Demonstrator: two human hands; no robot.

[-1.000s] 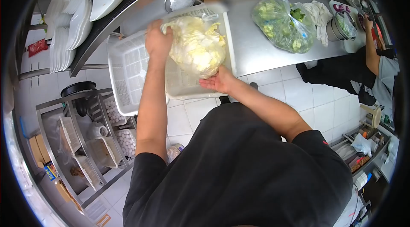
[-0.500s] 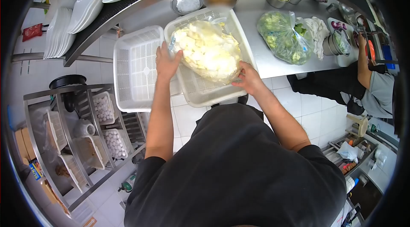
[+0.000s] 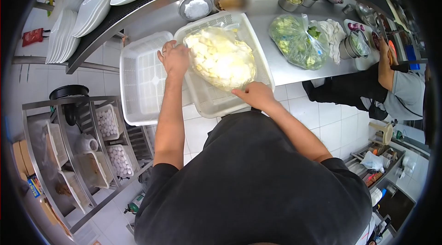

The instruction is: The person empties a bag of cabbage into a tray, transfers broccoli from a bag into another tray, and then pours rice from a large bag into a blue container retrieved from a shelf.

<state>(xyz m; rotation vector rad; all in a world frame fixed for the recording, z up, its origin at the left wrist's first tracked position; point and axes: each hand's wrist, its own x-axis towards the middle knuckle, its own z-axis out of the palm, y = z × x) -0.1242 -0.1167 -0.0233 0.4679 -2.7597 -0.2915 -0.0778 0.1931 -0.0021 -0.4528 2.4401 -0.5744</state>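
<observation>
A clear plastic bag (image 3: 221, 58) full of pale yellow-white cut vegetable pieces lies in a white perforated basket (image 3: 207, 105). My left hand (image 3: 175, 59) is at the bag's upper left edge, its fingers bent and the tips against the plastic. At the bag's lower right end is my right hand (image 3: 257, 95), thumb and curled fingers closed on the plastic. Its fingertips are partly hidden. A second white perforated basket (image 3: 142, 77) stands at the left, beneath my left wrist, with nothing in it.
Behind the baskets are a bowl of white powder (image 3: 196, 8) and a blurred metal bowl (image 3: 230, 1). A bag of green vegetables (image 3: 299, 42) lies to the right, beside a white cloth (image 3: 332, 33). A co-worker (image 3: 391, 84) stands far right. An egg rack (image 3: 92, 148) is at left.
My left hand has drawn its spread fingers together at the bag's edge. The right hand has shifted down and left, its fingers now closed at the bag's lower end. The view has shifted slightly.
</observation>
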